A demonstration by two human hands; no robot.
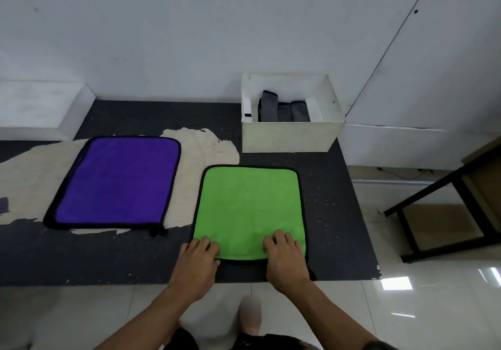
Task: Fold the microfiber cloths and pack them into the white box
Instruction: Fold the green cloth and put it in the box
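Both grips, left hand point(199, 257) and right hand point(284, 254), pinching green cloth's point(249, 208) near edge; no readable writing.

White scuffed wall point(189, 38), glossy tiled floor point(433, 309), black-framed table point(439, 195) beside.

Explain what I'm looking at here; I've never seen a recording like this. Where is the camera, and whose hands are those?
There is no machine. One camera sits on a person's head, looking forward and down. The left hand and right hand rest on the near edge of a green cloth, lying flat and unfolded on a dark table; whether they are gripping it is unclear. A purple cloth lies flat to its left. Behind stands an open white box with folded grey cloths inside.
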